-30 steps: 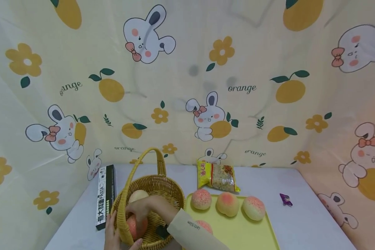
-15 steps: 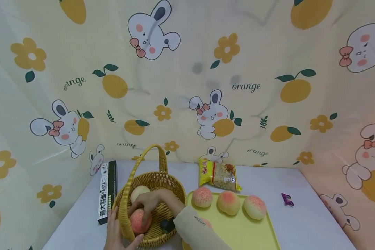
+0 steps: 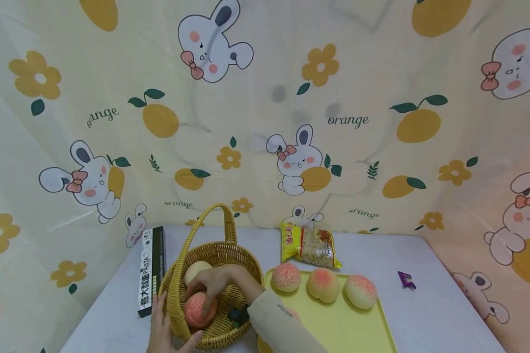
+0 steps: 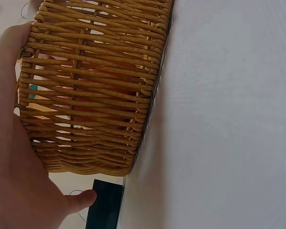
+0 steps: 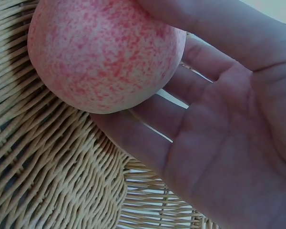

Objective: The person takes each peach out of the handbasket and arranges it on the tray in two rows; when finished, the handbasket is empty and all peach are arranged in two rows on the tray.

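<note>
A wicker basket (image 3: 238, 262) with a tall arched handle stands at the left of the table. My right hand (image 3: 216, 284) reaches inside it and holds a pink-speckled peach (image 3: 198, 310); in the right wrist view the fingers lie curled round the speckled peach (image 5: 105, 52). A paler peach (image 3: 197, 270) lies in the basket just behind that hand. My left hand (image 3: 162, 331) grips the near left side of the basket at its rim. In the left wrist view the wicker wall (image 4: 90, 95) fills the hand, and one finger (image 4: 83, 200) sticks out past the weave.
To the right, a yellow tray (image 3: 335, 328) bears several peaches, one partly hidden by the right sleeve (image 3: 282, 318). A bag of pasta (image 3: 311, 247) lies behind the tray. A black-and-white pasta box (image 3: 152, 269) lies left of the basket, and a small purple packet (image 3: 407, 280) at the right.
The right hand and the speckled peach have shifted slightly up and right inside the basket, showing more of the peach. The left hand stays on the basket. The head view has shifted a little.
</note>
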Demonstrator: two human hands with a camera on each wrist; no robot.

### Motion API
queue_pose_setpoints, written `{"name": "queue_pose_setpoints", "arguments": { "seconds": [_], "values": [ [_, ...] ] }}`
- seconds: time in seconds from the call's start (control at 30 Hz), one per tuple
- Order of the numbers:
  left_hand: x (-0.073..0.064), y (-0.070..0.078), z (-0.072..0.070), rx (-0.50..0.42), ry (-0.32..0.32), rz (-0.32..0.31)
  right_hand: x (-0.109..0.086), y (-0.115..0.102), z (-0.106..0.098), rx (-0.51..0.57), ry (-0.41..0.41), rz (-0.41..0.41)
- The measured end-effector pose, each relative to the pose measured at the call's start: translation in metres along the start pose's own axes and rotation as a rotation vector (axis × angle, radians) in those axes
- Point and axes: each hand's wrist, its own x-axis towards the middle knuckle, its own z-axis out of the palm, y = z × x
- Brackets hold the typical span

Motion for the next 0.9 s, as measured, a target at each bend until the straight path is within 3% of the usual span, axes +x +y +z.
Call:
{"name": "queue_pose_setpoints", "arguments": {
  "seconds": [0.2, 0.5, 0.7, 0.9],
  "values": [
    [0.0, -0.001, 0.001, -0.012, 0.011, -0.01, -0.001, 0.002, 0.0, 0.023, 0.019, 0.001],
    [0.0, -0.001, 0.001, -0.014, -0.002, -0.025, -0.009, 0.008, -0.003, 0.068, 0.094, -0.085],
    [0.0, 0.001, -0.001, -0.002, -0.033, -0.056, -0.027, 0.013, -0.011, 0.07, 0.191, -0.151],
    [0.001, 0.001, 0.0, -0.011, -0.034, -0.057, -0.055, 0.019, -0.016, 0.233, 0.304, -0.204]
  ]
}}
